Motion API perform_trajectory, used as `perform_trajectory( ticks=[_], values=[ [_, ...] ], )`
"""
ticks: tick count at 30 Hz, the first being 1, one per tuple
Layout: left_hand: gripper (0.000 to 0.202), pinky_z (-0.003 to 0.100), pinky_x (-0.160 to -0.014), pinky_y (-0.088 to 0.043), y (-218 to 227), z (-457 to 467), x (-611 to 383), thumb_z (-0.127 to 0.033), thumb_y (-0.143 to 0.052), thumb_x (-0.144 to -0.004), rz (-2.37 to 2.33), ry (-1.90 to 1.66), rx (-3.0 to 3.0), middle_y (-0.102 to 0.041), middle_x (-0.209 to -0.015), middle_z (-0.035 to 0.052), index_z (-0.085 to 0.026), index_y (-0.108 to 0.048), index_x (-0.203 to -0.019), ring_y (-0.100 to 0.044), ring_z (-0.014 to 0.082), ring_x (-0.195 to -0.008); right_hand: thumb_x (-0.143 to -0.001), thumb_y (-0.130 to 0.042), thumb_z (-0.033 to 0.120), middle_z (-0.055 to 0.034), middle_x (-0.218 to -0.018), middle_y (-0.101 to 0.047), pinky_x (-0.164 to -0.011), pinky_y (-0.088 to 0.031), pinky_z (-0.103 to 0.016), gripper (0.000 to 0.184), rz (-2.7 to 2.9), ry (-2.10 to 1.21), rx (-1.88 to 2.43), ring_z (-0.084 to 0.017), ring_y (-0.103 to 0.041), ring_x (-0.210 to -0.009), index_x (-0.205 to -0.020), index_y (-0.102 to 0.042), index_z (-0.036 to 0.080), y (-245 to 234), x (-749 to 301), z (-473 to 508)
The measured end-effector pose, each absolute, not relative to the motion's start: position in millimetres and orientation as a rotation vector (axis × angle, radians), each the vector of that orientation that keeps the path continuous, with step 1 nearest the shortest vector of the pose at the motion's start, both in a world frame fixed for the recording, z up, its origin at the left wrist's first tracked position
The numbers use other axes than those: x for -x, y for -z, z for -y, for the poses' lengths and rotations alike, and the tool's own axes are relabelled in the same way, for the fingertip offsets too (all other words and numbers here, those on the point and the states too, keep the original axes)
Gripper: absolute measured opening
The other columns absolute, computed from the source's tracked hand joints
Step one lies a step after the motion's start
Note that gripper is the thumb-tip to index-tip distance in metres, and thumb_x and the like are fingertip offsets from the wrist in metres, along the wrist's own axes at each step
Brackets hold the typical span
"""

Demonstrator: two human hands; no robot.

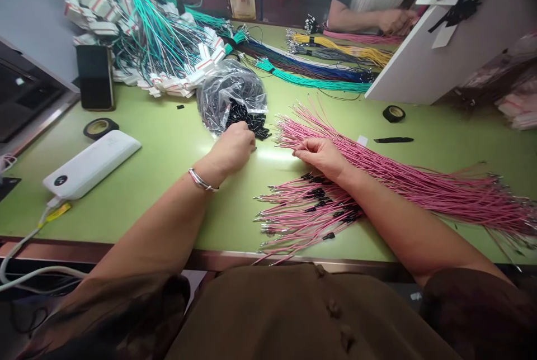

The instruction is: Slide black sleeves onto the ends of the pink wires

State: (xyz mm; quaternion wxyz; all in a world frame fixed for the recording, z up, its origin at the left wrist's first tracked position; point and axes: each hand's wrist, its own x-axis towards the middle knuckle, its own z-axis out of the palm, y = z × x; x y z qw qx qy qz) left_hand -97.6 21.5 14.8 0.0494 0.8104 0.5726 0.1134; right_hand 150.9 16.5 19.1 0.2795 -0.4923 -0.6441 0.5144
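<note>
My left hand [234, 148] is closed at the front of a clear plastic bag [210, 97], against a spill of small black pieces [240, 115]. A dark speck shows by its fingertips, too small to make out. Thumb and forefinger of my right hand [322, 157] pinch the end of a pink wire at the left part of a long bundle of pink wires [394, 173] with metal tips. Nearer to me, below that hand, lies a smaller spread of pink wires [285, 217] with short black pieces [319, 195] on them.
At left are a white power bank [92, 164] with a cable, black tape [100, 128] and a phone [94, 77]. Teal wires [155, 19] with white connectors pile behind. At right lie another tape roll [394, 113], a black blade-like strip [393, 140] and a panel [436, 41]. A co-worker's hand [396, 20] is beyond.
</note>
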Motion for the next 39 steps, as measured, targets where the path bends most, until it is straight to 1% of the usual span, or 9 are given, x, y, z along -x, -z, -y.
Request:
perform_trajectory(
  ticks=[2,5,9,12,16,18,29,33,39],
  values=[
    [0.015,0.036,-0.082,-0.046,-18.4,-18.3,90.9,-0.013,-0.054,-0.082,-1.704,-0.427,-2.491,-0.061,-0.089,0.0124,-0.013,-0.069,-0.078,-0.055,0.0236,-0.090,-0.070,-0.067,0.031,0.0041,-0.055,-0.050,-0.044,-0.029,-0.022,0.017,1.741,-1.322,1.340,-0.005,-0.038,-0.046,-0.067,-0.062,0.015,-18.8,-148.2,-16.6],
    [0.013,0.034,-0.080,-0.046,-27.2,-12.0,81.2,-0.013,-0.055,-0.084,-1.682,-0.730,-2.219,-0.063,-0.085,0.0080,-0.015,-0.068,-0.084,-0.055,0.0194,-0.082,-0.066,-0.064,0.028,0.0051,-0.051,-0.045,-0.044,-0.027,-0.023,0.014,1.749,-1.279,1.351,-0.006,-0.036,-0.046,-0.063,-0.062,0.015,-17.7,-145.0,-16.7],
    [0.020,0.026,-0.064,-0.044,-32.9,-4.8,72.5,-0.017,-0.062,-0.082,-1.436,-0.959,-1.564,-0.061,-0.070,-0.0001,-0.015,-0.071,-0.100,-0.050,0.0102,-0.060,-0.064,-0.063,0.030,0.0051,-0.051,-0.045,-0.045,-0.026,-0.024,0.015,1.672,-1.290,1.355,-0.007,-0.036,-0.047,-0.062,-0.060,0.016,-17.2,-143.7,-16.1],
    [0.017,0.022,-0.054,-0.041,-29.6,-2.0,66.8,-0.015,-0.067,-0.080,-1.232,-0.921,-1.198,-0.061,-0.064,-0.0004,-0.012,-0.072,-0.096,-0.048,0.0065,-0.051,-0.062,-0.064,0.031,0.0045,-0.050,-0.045,-0.047,-0.026,-0.024,0.016,1.644,-1.312,1.319,-0.007,-0.034,-0.048,-0.057,-0.059,0.016,-16.9,-144.3,-15.9],
    [0.011,0.023,-0.064,-0.052,-25.2,0.5,56.9,-0.008,-0.072,-0.077,-1.095,-0.946,-0.817,-0.070,-0.074,0.0066,-0.011,-0.064,-0.083,-0.066,0.0114,-0.064,-0.061,-0.065,0.033,0.0054,-0.048,-0.041,-0.047,-0.024,-0.024,0.018,1.613,-1.354,1.294,-0.007,-0.032,-0.047,-0.056,-0.059,0.016,-16.5,-145.2,-15.8],
    [0.012,0.025,-0.070,-0.056,-24.3,1.2,52.3,-0.005,-0.070,-0.079,-1.073,-0.972,-0.699,-0.071,-0.074,0.0067,-0.011,-0.060,-0.080,-0.070,0.0129,-0.068,-0.061,-0.064,0.032,0.0053,-0.048,-0.041,-0.048,-0.024,-0.025,0.018,1.632,-1.351,1.278,-0.007,-0.033,-0.048,-0.055,-0.058,0.016,-16.8,-145.1,-15.3],
    [0.011,0.023,-0.074,-0.058,-19.6,-1.0,51.6,-0.002,-0.067,-0.083,-1.036,-1.000,-0.597,-0.069,-0.073,0.0051,-0.010,-0.060,-0.079,-0.073,0.0144,-0.073,-0.064,-0.062,0.030,0.0043,-0.049,-0.044,-0.049,-0.025,-0.025,0.017,1.677,-1.275,1.296,-0.008,-0.034,-0.050,-0.056,-0.058,0.016,-18.1,-145.2,-12.5],
    [0.014,0.025,-0.074,-0.058,-20.5,1.7,51.5,-0.006,-0.073,-0.079,-1.037,-0.983,-0.657,-0.072,-0.079,0.0091,-0.010,-0.060,-0.081,-0.074,0.0164,-0.077,-0.065,-0.063,0.030,0.0052,-0.048,-0.040,-0.049,-0.025,-0.025,0.017,1.668,-1.259,1.312,-0.007,-0.033,-0.050,-0.056,-0.057,0.016,-16.3,-144.8,-13.8],
    [0.030,0.024,-0.065,-0.056,-16.3,9.1,40.8,-0.022,-0.088,-0.064,-1.099,-1.055,-0.867,-0.073,-0.070,0.0069,-0.011,-0.063,-0.077,-0.072,0.0158,-0.068,-0.068,-0.064,0.032,0.0061,-0.049,-0.036,-0.051,-0.025,-0.025,0.026,1.802,-1.191,1.229,-0.006,-0.031,-0.051,-0.052,-0.051,0.016,-14.4,-146.0,-15.7]
  ],
)
